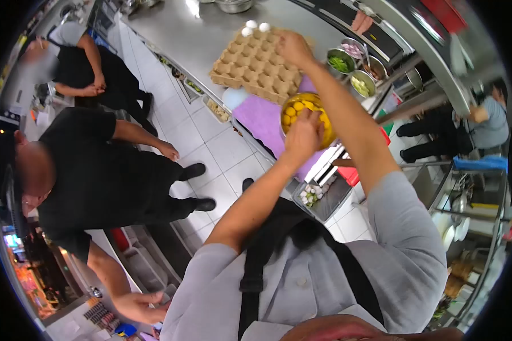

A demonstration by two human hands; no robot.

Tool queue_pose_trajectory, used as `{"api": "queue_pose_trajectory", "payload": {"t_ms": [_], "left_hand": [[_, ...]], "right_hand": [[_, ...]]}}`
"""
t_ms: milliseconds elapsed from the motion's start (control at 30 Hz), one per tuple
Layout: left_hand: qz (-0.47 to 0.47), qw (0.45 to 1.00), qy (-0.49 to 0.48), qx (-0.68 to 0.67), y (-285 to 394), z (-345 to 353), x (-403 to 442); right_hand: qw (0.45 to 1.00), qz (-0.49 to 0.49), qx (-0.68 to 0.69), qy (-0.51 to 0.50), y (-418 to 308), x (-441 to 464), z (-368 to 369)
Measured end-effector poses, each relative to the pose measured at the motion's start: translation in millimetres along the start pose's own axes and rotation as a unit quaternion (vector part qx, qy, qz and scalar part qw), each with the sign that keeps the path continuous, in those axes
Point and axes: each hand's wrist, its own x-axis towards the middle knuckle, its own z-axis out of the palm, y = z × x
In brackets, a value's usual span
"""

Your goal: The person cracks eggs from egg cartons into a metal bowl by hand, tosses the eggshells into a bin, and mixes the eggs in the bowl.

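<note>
My left hand (304, 135) is over the near left side of a metal bowl (282, 118) of yellow egg yolks (296, 109). Its fingers are curled together, and what they hold, if anything, is hidden. My right hand (293, 50) is at the far right corner of a brown cardboard egg tray (256, 67), fingers bent down; nothing can be made out in them. Most of the tray's cups that show are empty. Three white eggs (264, 27) sit at its far edge. The bowl stands beside the tray on a purple cloth (260, 120).
Small bowls of chopped green vegetables (339, 60) and other ingredients stand right of the tray. A bin with eggshells (313, 195) is below the bowl. Co-workers in black (102, 165) stand at the left; another person (486, 128) is at the far right.
</note>
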Motion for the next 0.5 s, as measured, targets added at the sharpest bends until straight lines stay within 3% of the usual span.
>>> {"api": "queue_pose_trajectory", "payload": {"t_ms": [100, 200, 300, 367, 400, 500], "left_hand": [[-0.042, 0.996, -0.007, -0.079, 3, -10, 0], [-0.019, 0.994, 0.005, -0.109, -7, -2, 0], [-0.067, 0.991, -0.046, -0.107, 0, -12, -1], [-0.057, 0.993, -0.034, -0.102, 0, -10, 0], [-0.05, 0.994, -0.029, -0.097, -2, -10, 0], [-0.065, 0.996, -0.032, -0.048, -2, -5, -2]], "right_hand": [[0.99, -0.058, -0.129, 0.02, 14, 67, 40], [0.985, -0.05, -0.167, -0.021, 37, 110, 76], [0.98, 0.024, -0.108, -0.165, 26, 125, 65], [0.977, 0.031, -0.127, -0.167, 18, 133, 60], [0.976, 0.035, -0.136, -0.165, 13, 136, 59], [0.993, 0.036, -0.113, 0.022, 12, 127, 60]]}}
